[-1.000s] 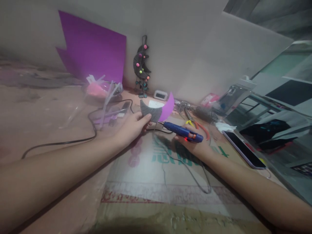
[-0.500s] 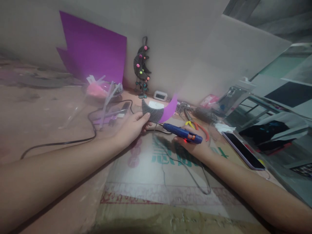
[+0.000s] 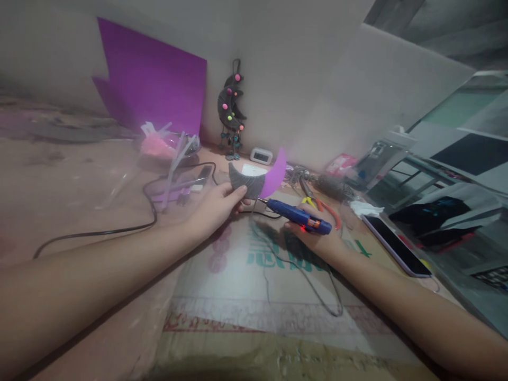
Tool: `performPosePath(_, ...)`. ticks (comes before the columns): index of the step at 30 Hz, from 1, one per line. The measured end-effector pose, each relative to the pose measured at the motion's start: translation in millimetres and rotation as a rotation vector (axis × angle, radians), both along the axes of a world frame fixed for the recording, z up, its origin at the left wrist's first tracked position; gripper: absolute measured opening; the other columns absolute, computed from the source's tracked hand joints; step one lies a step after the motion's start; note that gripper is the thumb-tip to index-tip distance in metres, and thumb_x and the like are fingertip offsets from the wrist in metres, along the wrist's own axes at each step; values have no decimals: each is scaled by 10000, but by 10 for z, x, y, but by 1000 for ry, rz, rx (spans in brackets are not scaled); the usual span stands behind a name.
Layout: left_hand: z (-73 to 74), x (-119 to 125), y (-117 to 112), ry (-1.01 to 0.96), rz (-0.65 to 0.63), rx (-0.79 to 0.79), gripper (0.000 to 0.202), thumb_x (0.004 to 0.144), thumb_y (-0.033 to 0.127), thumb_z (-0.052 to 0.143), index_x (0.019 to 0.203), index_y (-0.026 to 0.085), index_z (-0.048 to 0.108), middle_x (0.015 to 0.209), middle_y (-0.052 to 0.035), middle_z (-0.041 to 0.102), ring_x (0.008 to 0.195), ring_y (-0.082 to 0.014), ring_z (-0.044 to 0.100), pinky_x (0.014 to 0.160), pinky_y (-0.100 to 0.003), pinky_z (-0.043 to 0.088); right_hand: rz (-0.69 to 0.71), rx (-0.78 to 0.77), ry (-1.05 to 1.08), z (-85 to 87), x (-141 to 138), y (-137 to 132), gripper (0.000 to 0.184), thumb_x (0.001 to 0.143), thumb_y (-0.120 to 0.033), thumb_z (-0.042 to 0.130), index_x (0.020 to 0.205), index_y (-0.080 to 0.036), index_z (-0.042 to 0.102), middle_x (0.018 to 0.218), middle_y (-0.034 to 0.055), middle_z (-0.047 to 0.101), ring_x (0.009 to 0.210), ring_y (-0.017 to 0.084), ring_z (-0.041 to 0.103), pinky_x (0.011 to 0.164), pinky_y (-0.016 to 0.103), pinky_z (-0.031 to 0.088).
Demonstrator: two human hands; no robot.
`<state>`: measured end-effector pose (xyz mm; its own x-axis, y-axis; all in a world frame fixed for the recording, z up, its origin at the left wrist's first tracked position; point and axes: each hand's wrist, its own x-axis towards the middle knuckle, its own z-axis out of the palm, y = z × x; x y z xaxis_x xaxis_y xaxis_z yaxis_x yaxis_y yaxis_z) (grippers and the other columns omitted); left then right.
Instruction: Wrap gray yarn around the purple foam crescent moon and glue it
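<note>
Between the thumb and fingers of my left hand [image 3: 228, 201] is a purple paper crescent [image 3: 275, 174], its left part wrapped in dark grey yarn [image 3: 248, 182]. My right hand [image 3: 313, 233] is closed around a blue hot glue gun [image 3: 293, 212] with a red light glowing near its grip. The gun's nozzle points left and is at the crescent's lower edge, where yarn and bare purple meet; whether it touches I cannot tell. A loose strand of grey yarn [image 3: 299, 267] hangs down from there and loops over the printed cardboard [image 3: 238, 301].
Orange- and yellow-handled pliers [image 3: 329, 211] lie beyond my right hand, near a phone [image 3: 397, 246]. Glue sticks [image 3: 177, 159] and a black cord [image 3: 99, 233] are at left. A decorated moon hanging [image 3: 230, 106], purple sheets [image 3: 159, 74] and a small clock [image 3: 261, 155] stand at the wall.
The crescent has tilted slightly, its purple tip rising and shifting a little left. The glue gun has moved very slightly right. Both hands keep their holds.
</note>
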<state>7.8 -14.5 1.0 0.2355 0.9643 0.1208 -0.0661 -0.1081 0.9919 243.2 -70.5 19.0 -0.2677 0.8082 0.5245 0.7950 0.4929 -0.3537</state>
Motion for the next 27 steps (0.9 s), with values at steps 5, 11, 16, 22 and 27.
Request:
performPosePath(5, 23, 3, -33, 111, -32, 47, 268, 826, 404, 591, 722, 156, 587, 655, -21, 624, 547, -118, 538, 513, -234, 391, -126, 138, 106, 23, 8, -25, 92, 805, -307, 640, 844, -238, 592, 786, 26, 665, 727, 200, 624, 696, 332, 503)
performPosePath(11, 40, 17, -89, 193, -164, 41, 249, 841, 388, 565, 708, 178, 575, 563, 5, 568, 471, -110, 501, 419, -211, 320, -137, 82, 252, 16, 7, 18, 182, 862, -368, 582, 980, -238, 534, 951, 70, 688, 828, 220, 675, 763, 367, 539)
performPosePath(16, 28, 22, -75, 193, -210, 19, 272, 840, 398, 572, 704, 164, 594, 601, -18, 600, 497, -107, 516, 424, -205, 330, -131, -3, 235, 29, -41, -11, 159, 834, -344, 618, 861, -220, 523, 800, 29, 666, 724, 189, 654, 715, 337, 539)
performPosePath(22, 10, 39, -67, 156, -252, 22, 229, 835, 371, 592, 799, 148, 626, 697, -33, 637, 533, -99, 531, 452, -200, 368, -120, 71, 142, 109, -57, -58, 118, 832, -320, 605, 828, -236, 522, 809, 38, 640, 762, 212, 639, 738, 354, 538)
performPosePath(27, 14, 57, -101, -51, -138, 52, 663, 800, 255, 637, 1401, 259, 357, 865, -7, 642, 633, -113, 612, 618, -248, 486, -159, 124, 116, 86, -31, -55, 143, 843, -359, 586, 901, -234, 547, 854, 49, 643, 826, 235, 635, 781, 379, 519)
